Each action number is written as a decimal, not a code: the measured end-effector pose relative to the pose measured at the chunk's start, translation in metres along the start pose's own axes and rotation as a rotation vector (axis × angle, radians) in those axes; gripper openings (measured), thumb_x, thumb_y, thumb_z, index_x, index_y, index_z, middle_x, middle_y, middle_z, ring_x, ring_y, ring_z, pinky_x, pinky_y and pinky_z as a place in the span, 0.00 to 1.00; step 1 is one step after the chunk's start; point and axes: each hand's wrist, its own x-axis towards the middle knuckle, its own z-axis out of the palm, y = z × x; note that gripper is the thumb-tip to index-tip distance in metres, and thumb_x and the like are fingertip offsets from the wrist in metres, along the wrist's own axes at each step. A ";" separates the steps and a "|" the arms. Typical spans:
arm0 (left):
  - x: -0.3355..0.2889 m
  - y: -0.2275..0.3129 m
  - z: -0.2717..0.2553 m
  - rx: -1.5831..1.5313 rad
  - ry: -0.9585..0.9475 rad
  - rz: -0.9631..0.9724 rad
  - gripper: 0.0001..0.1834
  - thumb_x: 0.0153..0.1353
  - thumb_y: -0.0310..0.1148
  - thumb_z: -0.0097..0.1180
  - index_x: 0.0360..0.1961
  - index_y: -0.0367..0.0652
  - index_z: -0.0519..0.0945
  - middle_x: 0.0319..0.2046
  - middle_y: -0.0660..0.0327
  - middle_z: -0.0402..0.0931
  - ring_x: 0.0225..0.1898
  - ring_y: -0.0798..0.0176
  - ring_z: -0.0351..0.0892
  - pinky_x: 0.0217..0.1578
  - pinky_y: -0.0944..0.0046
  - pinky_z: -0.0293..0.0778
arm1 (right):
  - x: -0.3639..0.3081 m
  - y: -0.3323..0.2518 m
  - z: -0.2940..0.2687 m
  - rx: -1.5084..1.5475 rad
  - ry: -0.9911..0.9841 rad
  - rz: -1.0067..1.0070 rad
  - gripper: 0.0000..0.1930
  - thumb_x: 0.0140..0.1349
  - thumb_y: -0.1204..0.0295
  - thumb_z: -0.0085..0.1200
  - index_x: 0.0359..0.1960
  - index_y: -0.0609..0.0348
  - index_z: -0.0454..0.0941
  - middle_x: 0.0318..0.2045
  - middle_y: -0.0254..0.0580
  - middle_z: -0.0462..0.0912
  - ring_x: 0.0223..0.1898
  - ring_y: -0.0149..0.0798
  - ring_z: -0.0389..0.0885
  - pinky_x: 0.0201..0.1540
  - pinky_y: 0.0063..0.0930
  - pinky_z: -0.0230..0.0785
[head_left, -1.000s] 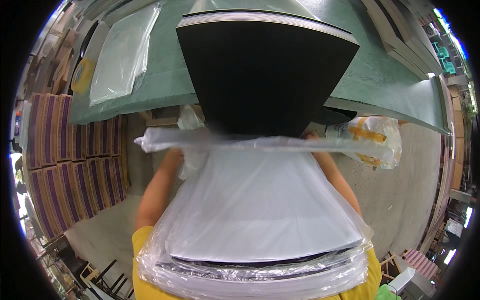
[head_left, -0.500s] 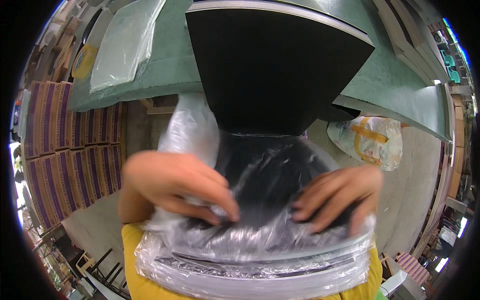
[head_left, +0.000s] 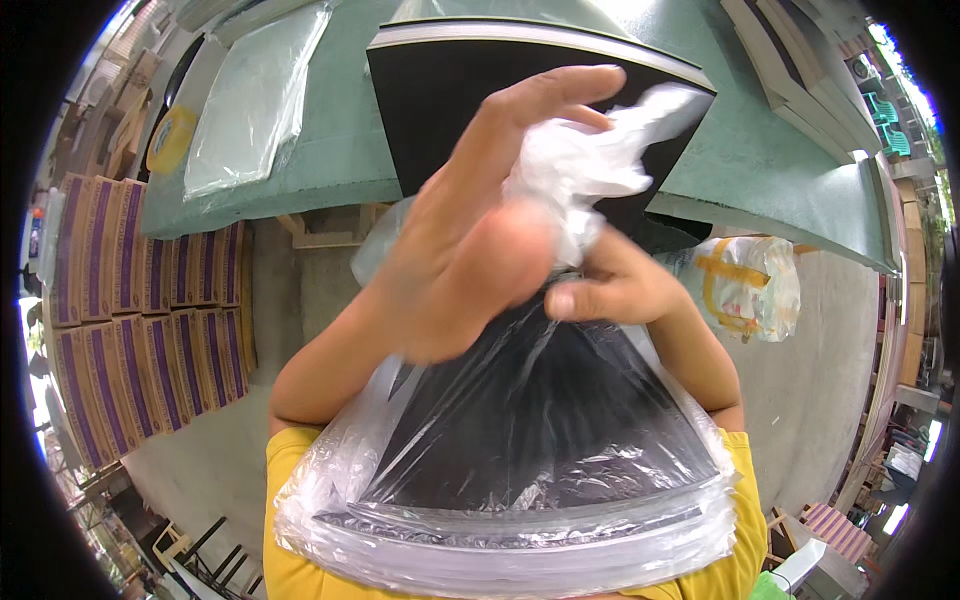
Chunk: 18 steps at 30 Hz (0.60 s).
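Note:
A clear plastic bag (head_left: 520,470) holds a stack of flat black sheets pressed against my yellow shirt (head_left: 300,560). Its mouth is bunched into a white twist (head_left: 590,170) above the stack. My left hand (head_left: 480,220) is raised close to the camera, fingers spread along that bunched plastic. My right hand (head_left: 610,285) pinches the bag's neck just below the twist. Behind both hands a stack of black sheets (head_left: 430,110) lies on the green table (head_left: 340,130).
A pile of clear flat bags (head_left: 250,100) and a yellow tape roll (head_left: 172,140) lie on the table's left part. Purple-printed cartons (head_left: 130,330) are stacked at the left. A printed plastic bag (head_left: 750,285) hangs at the right over a concrete floor (head_left: 830,390).
Both hands left the top of the bagged stack and rose. They gathered the bag's open mouth into a bunch, and the left hand is now lifted near the camera.

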 end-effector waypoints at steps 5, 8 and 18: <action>-0.011 -0.014 -0.010 -0.114 0.200 -0.197 0.35 0.55 0.49 0.50 0.57 0.38 0.54 0.44 0.53 0.67 0.42 0.65 0.69 0.44 0.67 0.65 | -0.002 -0.016 -0.002 0.344 0.354 -0.195 0.24 0.46 0.76 0.60 0.46 0.68 0.66 0.40 0.38 0.74 0.42 0.30 0.71 0.45 0.24 0.65; -0.018 -0.023 -0.017 -0.082 0.193 -0.424 0.21 0.52 0.36 0.56 0.45 0.37 0.68 0.33 0.60 0.74 0.34 0.73 0.71 0.37 0.73 0.67 | -0.007 0.001 0.000 0.172 0.449 -0.103 0.27 0.44 0.72 0.63 0.46 0.67 0.67 0.40 0.38 0.75 0.42 0.31 0.72 0.45 0.26 0.65; -0.048 -0.038 -0.050 0.459 0.119 -0.568 0.05 0.45 0.24 0.54 0.27 0.36 0.75 0.22 0.66 0.73 0.26 0.75 0.68 0.28 0.73 0.64 | -0.050 0.033 -0.032 0.499 0.110 -0.081 0.46 0.33 0.44 0.63 0.46 0.73 0.65 0.42 0.44 0.73 0.42 0.35 0.72 0.45 0.30 0.63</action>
